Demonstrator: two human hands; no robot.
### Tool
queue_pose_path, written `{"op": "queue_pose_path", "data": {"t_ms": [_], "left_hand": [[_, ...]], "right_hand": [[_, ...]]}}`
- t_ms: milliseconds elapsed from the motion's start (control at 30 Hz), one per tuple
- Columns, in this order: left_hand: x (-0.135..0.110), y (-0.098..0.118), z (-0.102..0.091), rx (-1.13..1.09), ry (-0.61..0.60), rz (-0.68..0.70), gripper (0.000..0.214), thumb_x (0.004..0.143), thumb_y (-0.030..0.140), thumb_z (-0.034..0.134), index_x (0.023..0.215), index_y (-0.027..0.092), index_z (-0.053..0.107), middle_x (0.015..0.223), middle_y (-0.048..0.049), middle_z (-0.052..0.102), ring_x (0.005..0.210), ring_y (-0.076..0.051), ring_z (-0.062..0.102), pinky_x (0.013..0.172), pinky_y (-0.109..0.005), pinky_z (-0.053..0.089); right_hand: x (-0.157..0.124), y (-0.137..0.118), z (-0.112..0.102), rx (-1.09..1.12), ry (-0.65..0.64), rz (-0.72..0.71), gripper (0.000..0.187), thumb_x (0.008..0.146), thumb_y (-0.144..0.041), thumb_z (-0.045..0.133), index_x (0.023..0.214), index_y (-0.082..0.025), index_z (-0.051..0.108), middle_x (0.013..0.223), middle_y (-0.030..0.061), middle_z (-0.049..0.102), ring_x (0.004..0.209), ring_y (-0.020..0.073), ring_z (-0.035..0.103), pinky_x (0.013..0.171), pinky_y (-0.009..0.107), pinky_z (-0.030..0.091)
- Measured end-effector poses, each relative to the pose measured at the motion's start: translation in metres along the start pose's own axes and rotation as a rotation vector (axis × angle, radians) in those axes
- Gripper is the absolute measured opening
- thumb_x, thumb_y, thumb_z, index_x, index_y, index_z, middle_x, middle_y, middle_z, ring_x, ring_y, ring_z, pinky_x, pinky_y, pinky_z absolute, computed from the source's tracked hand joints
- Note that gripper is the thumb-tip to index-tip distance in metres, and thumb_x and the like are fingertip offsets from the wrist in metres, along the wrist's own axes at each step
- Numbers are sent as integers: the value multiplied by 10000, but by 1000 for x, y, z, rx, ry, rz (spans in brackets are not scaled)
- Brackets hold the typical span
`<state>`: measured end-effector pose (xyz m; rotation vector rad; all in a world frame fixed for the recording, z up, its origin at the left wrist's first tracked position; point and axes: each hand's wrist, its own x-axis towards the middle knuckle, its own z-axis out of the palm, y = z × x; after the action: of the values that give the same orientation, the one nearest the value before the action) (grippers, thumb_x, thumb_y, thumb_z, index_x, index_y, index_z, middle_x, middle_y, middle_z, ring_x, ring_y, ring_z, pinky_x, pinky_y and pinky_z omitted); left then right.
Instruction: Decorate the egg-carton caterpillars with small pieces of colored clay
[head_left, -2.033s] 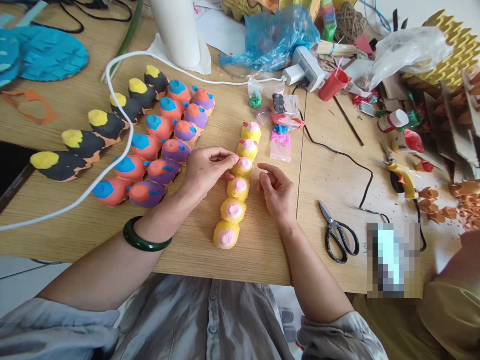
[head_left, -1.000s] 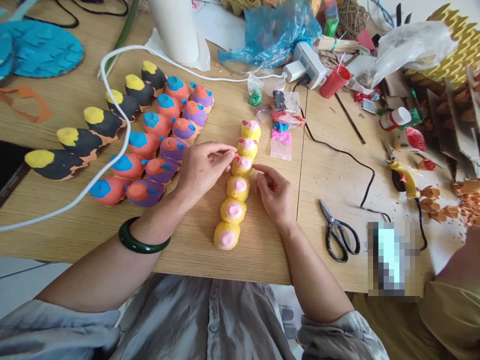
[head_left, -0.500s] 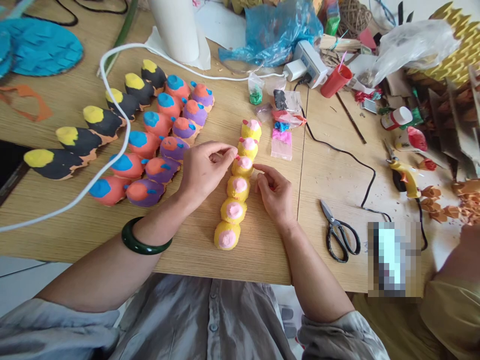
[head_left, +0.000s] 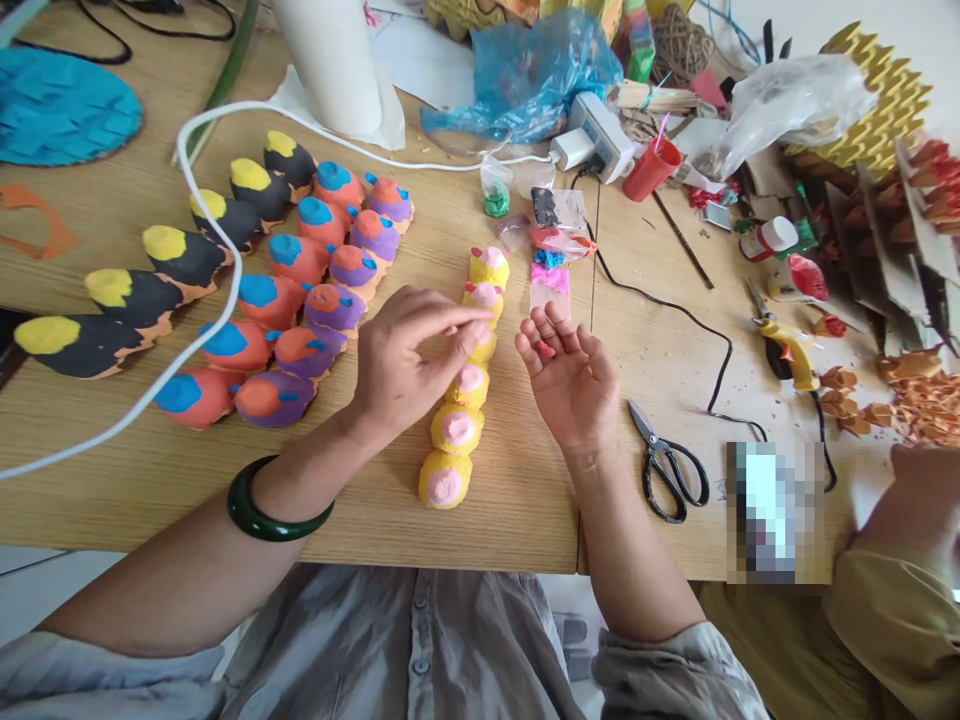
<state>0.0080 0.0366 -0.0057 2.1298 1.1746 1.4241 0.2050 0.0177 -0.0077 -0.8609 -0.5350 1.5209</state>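
Note:
A row of yellow painted egg-carton cups with pink clay patches runs up the middle of the table, and the far ones carry small red bits. Over the middle of that row, my left hand stretches its thumb and index finger forward, slightly apart, with nothing visible between them. It hides part of the cups. To the right of the row, my right hand is turned palm up with its fingers curled. A small piece of red clay rests against those fingers.
Black-and-yellow, coral-and-blue and purple cup rows stand to the left, crossed by a white cable. Small clay bags lie beyond my right hand. Scissors and a glue gun lie right. Another person's sleeve shows at lower right.
My right hand has left the side of the yellow row and turned palm up, showing the red clay. My left thumb and index finger have parted from their pinch at the cup.

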Motion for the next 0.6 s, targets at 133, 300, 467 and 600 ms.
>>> {"op": "queue_pose_path", "data": {"t_ms": [133,300,467,600], "left_hand": [[-3,8,5,80,-28,221,141,1043,322,674,1146,298,767,1055,10,801,983,-205,709,892,-445,582],[-4,14,7,167,-36,234,163,994,260,728,1144,299,779,1237,-38,767,1219,-274,685,1051,-516,565],[-5,15,6,179,-19,253,61,964,257,771,997,300,800,1254,-31,760,1285,-288,650,1094,-544,563],[-5,13,6,173,4,260,64,970,259,767,962,316,794,1181,-11,776,1253,-276,660,1096,-542,566]], "right_hand": [[-8,0,8,-33,-156,19,416,976,-592,562,1195,-283,733,1396,51,729,1347,232,646,1148,458,540],[-16,-2,16,-113,-249,77,554,971,-717,516,1317,-314,676,1513,64,662,1450,273,581,1084,481,578],[-19,-3,19,-150,-313,113,667,960,-793,468,1411,-323,613,1448,86,692,1450,303,589,988,471,621],[-19,1,17,-193,-279,96,553,962,-718,576,1329,-314,666,1302,67,755,1253,257,707,947,420,636]]}}
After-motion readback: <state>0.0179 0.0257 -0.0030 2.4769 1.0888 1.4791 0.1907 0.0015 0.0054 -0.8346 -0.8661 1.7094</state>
